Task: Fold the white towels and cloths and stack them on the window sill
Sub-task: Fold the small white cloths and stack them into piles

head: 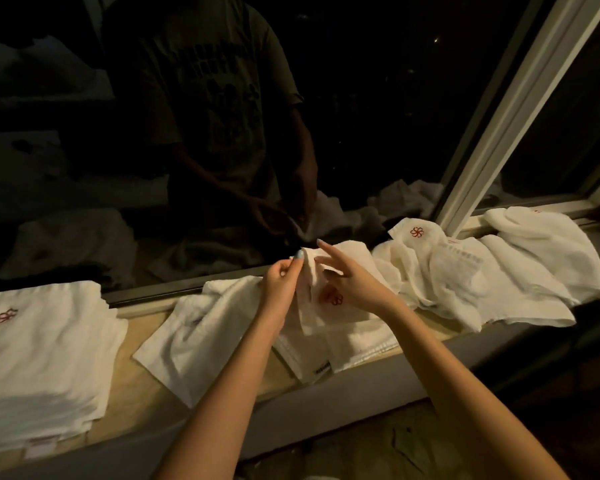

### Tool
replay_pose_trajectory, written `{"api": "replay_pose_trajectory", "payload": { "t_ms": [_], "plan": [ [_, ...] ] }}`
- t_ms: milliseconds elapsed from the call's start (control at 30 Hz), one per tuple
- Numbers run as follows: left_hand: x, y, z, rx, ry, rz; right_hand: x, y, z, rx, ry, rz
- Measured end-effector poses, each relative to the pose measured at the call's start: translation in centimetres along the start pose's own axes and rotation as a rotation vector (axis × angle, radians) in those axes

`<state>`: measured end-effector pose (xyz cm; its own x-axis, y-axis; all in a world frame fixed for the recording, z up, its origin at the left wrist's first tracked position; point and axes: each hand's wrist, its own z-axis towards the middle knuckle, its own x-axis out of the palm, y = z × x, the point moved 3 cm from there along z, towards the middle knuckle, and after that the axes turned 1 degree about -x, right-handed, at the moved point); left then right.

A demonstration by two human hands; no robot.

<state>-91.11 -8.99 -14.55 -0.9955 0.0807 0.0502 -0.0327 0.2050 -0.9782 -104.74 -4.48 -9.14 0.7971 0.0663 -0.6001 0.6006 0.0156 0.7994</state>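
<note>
A small white cloth with a red flower emblem (326, 306) is held up just above the beige window sill (136, 386), its lower edge hanging over a flat white terry towel with a dark label (201, 337) that lies on the sill beneath both forearms. The left hand (279, 282) has its grip clamped on the cloth's upper corner, thumb and fingertips pinched together. The right hand (354, 282) has its grip apart: the index finger points straight out and the other fingers rest spread against the cloth's face. At the left end of the sill sits a neat stack of folded white towels (39, 358) bearing the same red emblem. To the right lies a loose heap of unfolded white cloths (482, 275), reaching to the pale window frame (499, 116).
</note>
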Motion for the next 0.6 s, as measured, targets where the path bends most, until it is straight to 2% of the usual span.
{"api": "replay_pose_trajectory", "payload": {
  "t_ms": [100,167,200,267,400,500,600],
  "plan": [
    [1.1,0.3,0.4,-0.014,0.000,0.074,-2.7,-0.6,-0.5,0.052,-0.309,0.079],
    [1.6,0.6,0.6,-0.005,-0.055,0.168,-4.8,-1.3,-0.5,0.081,-0.486,-0.092],
    [1.7,0.5,0.5,0.010,-0.087,0.188,-5.5,-1.7,-0.3,0.090,-0.501,-0.208],
    [1.8,0.5,0.4,0.026,-0.124,0.181,-6.3,-2.5,0.4,0.099,-0.443,-0.360],
    [1.5,0.0,0.5,0.079,-0.115,0.163,-6.9,-3.2,2.1,0.081,-0.258,-0.464],
    [1.0,-0.2,0.7,0.105,-0.097,0.193,-7.0,-3.7,3.6,0.058,-0.072,-0.422],
    [0.6,0.0,0.6,0.102,-0.098,0.208,-7.7,-4.5,4.4,0.138,0.012,-0.252]
  ]
}}
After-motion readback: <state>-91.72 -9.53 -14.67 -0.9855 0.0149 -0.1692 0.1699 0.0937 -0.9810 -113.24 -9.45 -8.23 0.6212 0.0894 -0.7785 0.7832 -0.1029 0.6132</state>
